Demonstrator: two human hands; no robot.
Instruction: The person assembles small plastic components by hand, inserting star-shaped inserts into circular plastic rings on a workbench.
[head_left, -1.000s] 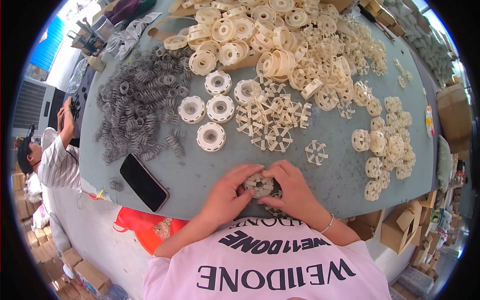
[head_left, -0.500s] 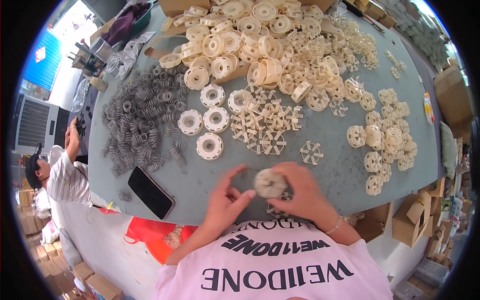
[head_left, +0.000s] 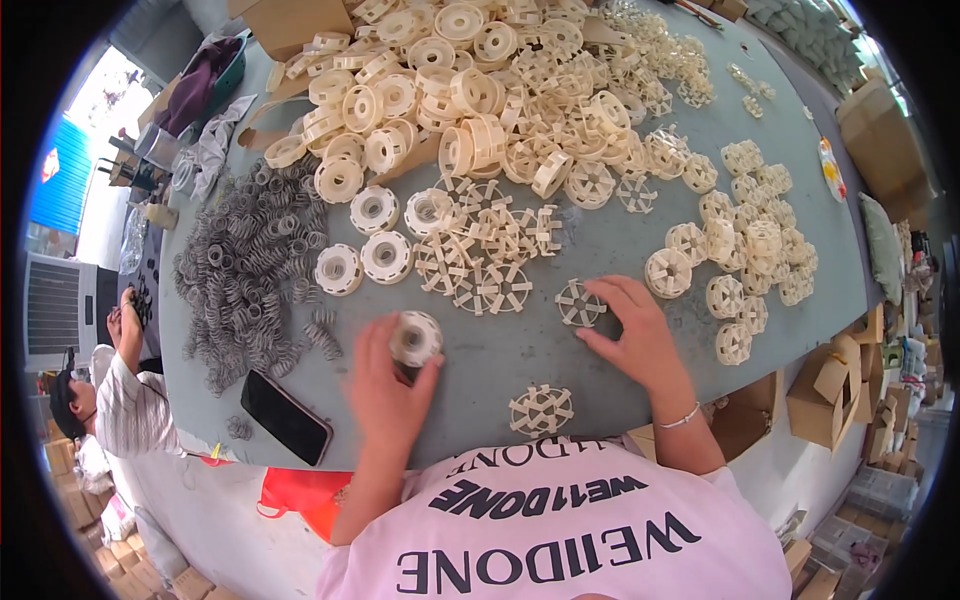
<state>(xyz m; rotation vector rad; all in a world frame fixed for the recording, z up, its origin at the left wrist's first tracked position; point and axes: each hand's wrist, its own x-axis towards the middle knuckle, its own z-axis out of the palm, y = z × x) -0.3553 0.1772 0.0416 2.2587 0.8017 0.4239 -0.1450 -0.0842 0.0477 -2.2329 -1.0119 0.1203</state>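
Note:
My left hand (head_left: 385, 390) is closed on a white plastic ring (head_left: 433, 343), gripping it by the side; a grey coil shows in its middle. To the right, my right hand (head_left: 638, 335) has thumb and fingers apart around the edge of a cream spoked disc (head_left: 580, 303) that lies on the table. A fingertip overlaps its rim. Close to my shirt lies another cream spoked piece (head_left: 541, 411). Several white rings with springs inside (head_left: 387, 257) lie beyond my left hand, beside a small pile of spoked discs (head_left: 492, 288).
A heap of grey springs (head_left: 245, 270) covers the left, with a black phone (head_left: 287, 418) before it. Cream rings (head_left: 470, 90) are piled at the back. Assembled wheels (head_left: 763, 240) cluster at the right. A person (head_left: 125, 390) works beyond the left edge.
The wheel that both hands were around has left them; one more wheel now sits by the right cluster. My left hand took a white ring, and my right hand moved to the spoked disc.

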